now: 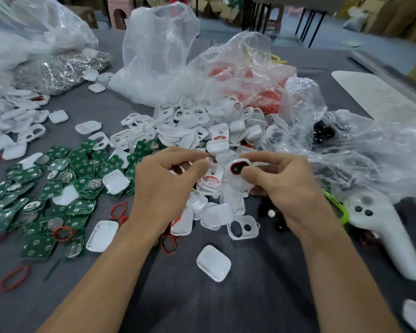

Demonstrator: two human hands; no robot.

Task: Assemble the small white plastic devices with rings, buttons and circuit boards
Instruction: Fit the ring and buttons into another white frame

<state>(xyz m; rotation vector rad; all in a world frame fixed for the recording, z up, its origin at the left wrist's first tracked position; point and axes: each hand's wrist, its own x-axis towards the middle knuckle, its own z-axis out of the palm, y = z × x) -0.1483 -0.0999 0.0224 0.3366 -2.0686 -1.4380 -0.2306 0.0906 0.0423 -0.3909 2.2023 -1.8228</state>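
My right hand (281, 181) grips a small white shell (240, 174) with a red ring and a black button set in its opening. My left hand (171, 174) is beside it, thumb and fingers pinched together near the shell's left edge; what they pinch is too small to tell. Both hands hover over a heap of white shells (202, 131). Green circuit boards (58, 188) lie spread at the left. Loose red rings (118, 210) lie near my left wrist. Black buttons (271, 212) sit under my right hand.
Clear plastic bags stand behind the heap: one with white parts (154, 56), one with red rings (255, 78), one with black buttons (322, 133). A bag of silver parts (63, 70) lies far left. A white controller (382, 229) rests at the right on the grey table (250, 296).
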